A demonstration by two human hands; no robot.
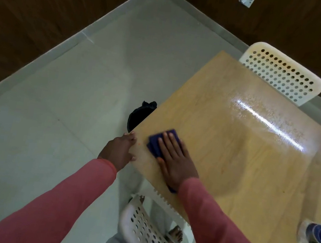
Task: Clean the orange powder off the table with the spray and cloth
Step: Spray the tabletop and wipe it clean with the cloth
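Beside table (241, 175), perforated chairs (280, 77), black bin (138, 116)

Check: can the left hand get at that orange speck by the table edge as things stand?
Probably yes. The left hand rests at the table edge, the orange speck lies just beside its fingers, nothing between. The right hand presses the cloth further in, clear of that path.

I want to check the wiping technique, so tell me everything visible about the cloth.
The cloth is dark blue, folded into a flat pad, soft-looking. It lies on the table near its left edge. The right hand presses on it with straight fingers, covering most of it; a bit shows beneath the wrist. The left hand does not touch it.
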